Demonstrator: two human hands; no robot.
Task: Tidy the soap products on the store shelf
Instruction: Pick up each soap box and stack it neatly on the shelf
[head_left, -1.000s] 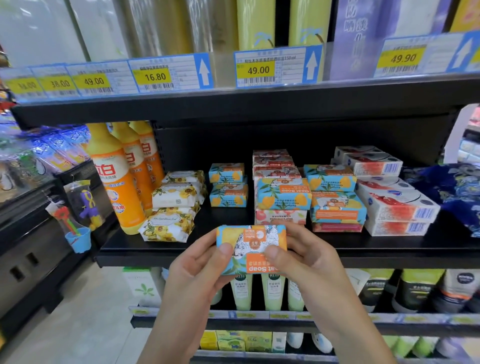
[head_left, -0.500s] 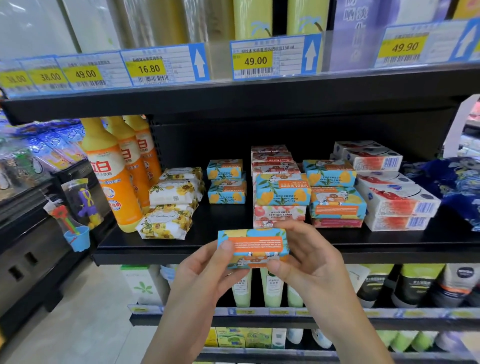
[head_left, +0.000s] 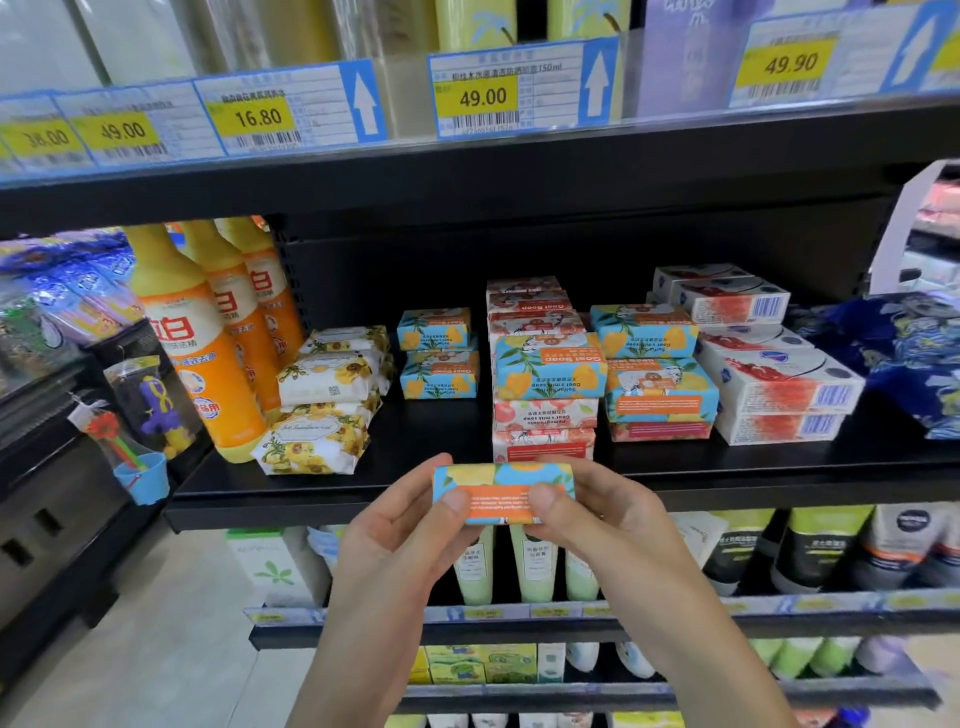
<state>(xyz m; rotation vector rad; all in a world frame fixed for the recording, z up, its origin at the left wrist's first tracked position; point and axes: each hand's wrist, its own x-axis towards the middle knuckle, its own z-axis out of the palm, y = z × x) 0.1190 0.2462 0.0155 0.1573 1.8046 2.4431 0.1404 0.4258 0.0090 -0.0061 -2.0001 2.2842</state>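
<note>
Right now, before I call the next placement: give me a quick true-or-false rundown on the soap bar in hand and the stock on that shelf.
1. Both the left hand and the right hand hold the blue-and-yellow soap bar. True.
2. The bar rests on the black shelf. False: it is held in the air, in front of the shelf's front edge.
3. Orange detergent bottles stand at the shelf's left end. True.
4. The white-and-red boxes are stacked left of the sunflower-wrapped soaps. False: the boxes are far to the right, and the sunflower soaps sit beside the bottles.
</note>
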